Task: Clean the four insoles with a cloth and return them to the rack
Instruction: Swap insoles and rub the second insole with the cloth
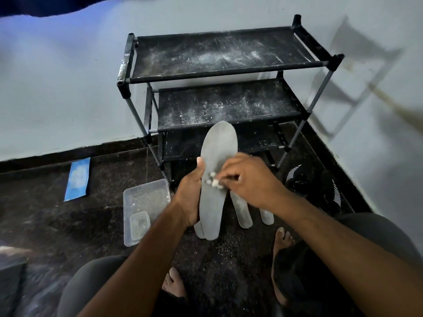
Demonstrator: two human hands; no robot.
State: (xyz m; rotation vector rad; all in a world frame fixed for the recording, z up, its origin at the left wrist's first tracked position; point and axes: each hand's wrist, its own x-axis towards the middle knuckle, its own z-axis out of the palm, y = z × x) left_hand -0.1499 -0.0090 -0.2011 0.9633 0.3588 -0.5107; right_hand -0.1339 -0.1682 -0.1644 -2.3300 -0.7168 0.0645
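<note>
**Listener:** What is the biggest thing in front of you?

**Me:** A black shoe rack [225, 65] with three fabric shelves, standing against a pale wall beyond my fingertips. White powder is scattered over its top two shelves. No insoles lie on it.

**Listener:** And closer in?

**Me:** My left hand [191, 191] holds a grey insole [216, 170] upright, toe end pointing away from me toward the rack. My left thumb lies along its near edge and my fingers wrap behind it, so that hand grips the insole around its middle.

**Listener:** What is your right hand doing?

**Me:** My right hand [246, 179] is curled, fingertips pinching a small white cloth [214, 181] and pressing it against the face of the insole, just beside my left thumb. The hand is a little blurred.

**Listener:** Where are the other insoles?

**Me:** Under my hands, on the dark speckled floor. One insole [241, 211] lies below my right wrist, another [266, 216] just to the right of it, and the heel of a further one [198, 231] peeks out behind the one I hold.

**Listener:** Anything else nearby?

**Me:** To the left of my left wrist sits a clear plastic tray [139, 197] with a smaller clear tub [139, 225] inside it. Farther left lies a blue packet [77, 178]. To the right of my right hand is a black shoe [315, 186] with white stripes. My bare feet are below my forearms.
</note>
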